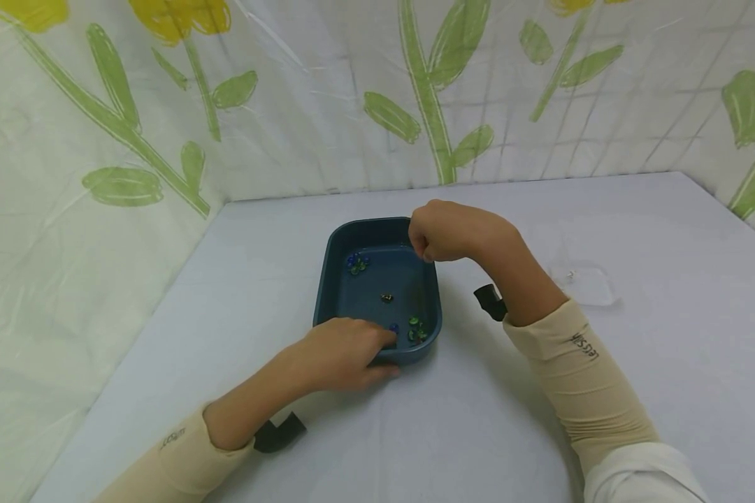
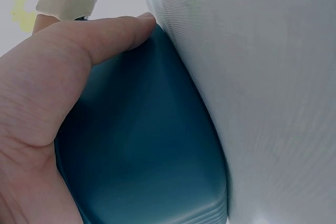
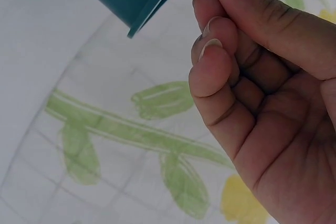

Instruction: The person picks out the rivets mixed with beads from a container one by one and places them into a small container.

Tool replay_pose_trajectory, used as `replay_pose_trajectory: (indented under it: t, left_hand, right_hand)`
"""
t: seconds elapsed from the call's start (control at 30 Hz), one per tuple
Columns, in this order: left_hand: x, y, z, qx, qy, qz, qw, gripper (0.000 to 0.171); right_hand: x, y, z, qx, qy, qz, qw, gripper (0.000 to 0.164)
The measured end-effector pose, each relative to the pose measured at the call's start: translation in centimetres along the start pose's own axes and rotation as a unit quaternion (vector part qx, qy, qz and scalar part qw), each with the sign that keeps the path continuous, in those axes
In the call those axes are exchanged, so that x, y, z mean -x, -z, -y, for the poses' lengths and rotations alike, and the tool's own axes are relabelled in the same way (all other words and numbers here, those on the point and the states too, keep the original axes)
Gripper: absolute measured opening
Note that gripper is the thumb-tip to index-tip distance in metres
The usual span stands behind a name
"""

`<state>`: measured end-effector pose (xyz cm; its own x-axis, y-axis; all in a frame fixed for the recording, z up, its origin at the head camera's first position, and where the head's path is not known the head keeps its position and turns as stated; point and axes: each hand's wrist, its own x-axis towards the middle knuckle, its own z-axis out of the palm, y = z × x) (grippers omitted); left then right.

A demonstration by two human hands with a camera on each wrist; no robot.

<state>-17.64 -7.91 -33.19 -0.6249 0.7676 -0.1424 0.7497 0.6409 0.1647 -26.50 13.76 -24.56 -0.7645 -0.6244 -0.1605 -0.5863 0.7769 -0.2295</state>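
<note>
A dark blue rectangular tray [image 1: 384, 230] stands on the table with small glassy beads or marbles in it. A blue and green cluster [image 1: 357, 263] lies at its back left, a green cluster [image 1: 417, 332] at its front right, and a small brownish piece [image 1: 386, 298] in the middle. My left hand [image 1: 346, 353] grips the near rim, fingers inside and thumb along the outer wall; a blue bead [image 1: 393, 327] lies by its fingertips. Over the back right rim, my right hand [image 1: 456, 230] has curled fingers with thumb and index together; nothing shows between them in the right wrist view.
To the right of the tray lies a clear plastic container [image 1: 588, 285] with a small pale thing in it. White sheeting [image 1: 302, 133] painted with flowers hangs behind the pale table [image 1: 453, 433]. A dark strap [image 1: 491, 302] hangs by the right wrist.
</note>
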Motion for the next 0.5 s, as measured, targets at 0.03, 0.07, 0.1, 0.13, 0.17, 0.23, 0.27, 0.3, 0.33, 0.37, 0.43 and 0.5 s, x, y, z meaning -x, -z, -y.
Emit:
replay_pose_trajectory:
  t: [0.03, 0.07, 0.1, 0.13, 0.17, 0.23, 0.27, 0.3, 0.33, 0.37, 0.43, 0.5]
  left_hand:
    - [0.0, 0.0, 0.0, 0.0, 0.0, 0.0, 1.0, 0.024]
    - [0.01, -0.01, -0.01, -0.001, 0.0, -0.001, 1.0, 0.024]
    - [0.01, -0.01, -0.01, -0.001, 0.0, -0.001, 1.0, 0.024]
    - [0.02, -0.01, -0.01, 0.0, 0.0, -0.001, 1.0, 0.024]
    - [0.02, -0.01, -0.01, 0.0, 0.0, -0.001, 1.0, 0.024]
    - [0.02, 0.0, -0.01, 0.001, 0.001, 0.0, 1.0, 0.024]
    - [0.02, 0.01, -0.01, 0.001, 0.001, 0.0, 1.0, 0.024]
    - [0.02, 0.02, -0.02, 0.001, 0.001, 0.001, 1.0, 0.024]
    - [0.02, 0.02, -0.02, 0.002, 0.001, 0.002, 1.0, 0.024]
    - [0.02, 0.03, -0.02, 0.002, 0.001, 0.002, 1.0, 0.024]
    - [0.03, 0.05, -0.04, 0.002, 0.002, 0.003, 1.0, 0.023]
    - [0.03, 0.05, -0.05, 0.002, 0.003, 0.004, 1.0, 0.023]
  right_hand:
    - [0.0, 0.01, 0.02, 0.001, -0.001, 0.001, 1.0, 0.018]
    - [0.0, 0.02, 0.02, 0.001, -0.001, 0.001, 1.0, 0.018]
    - [0.0, 0.02, 0.01, 0.001, -0.001, 0.001, 1.0, 0.018]
    - [0.02, 0.03, 0.0, 0.002, -0.001, 0.001, 1.0, 0.018]
    - [0.05, 0.04, -0.01, 0.004, 0.0, 0.001, 1.0, 0.018]
    - [0.13, 0.09, -0.01, 0.005, -0.001, -0.001, 1.0, 0.019]
    - [0.17, 0.1, -0.04, 0.005, -0.001, -0.001, 1.0, 0.019]
    - [0.2, 0.1, -0.06, 0.005, -0.001, -0.002, 1.0, 0.018]
    - [0.24, 0.11, -0.08, 0.005, -0.002, -0.002, 1.0, 0.018]
    - [0.27, 0.12, -0.1, 0.004, -0.003, -0.002, 1.0, 0.019]
    - [0.28, 0.13, -0.13, 0.003, -0.006, -0.001, 1.0, 0.019]
    - [0.28, 0.13, -0.16, 0.002, -0.009, 0.0, 1.0, 0.02]
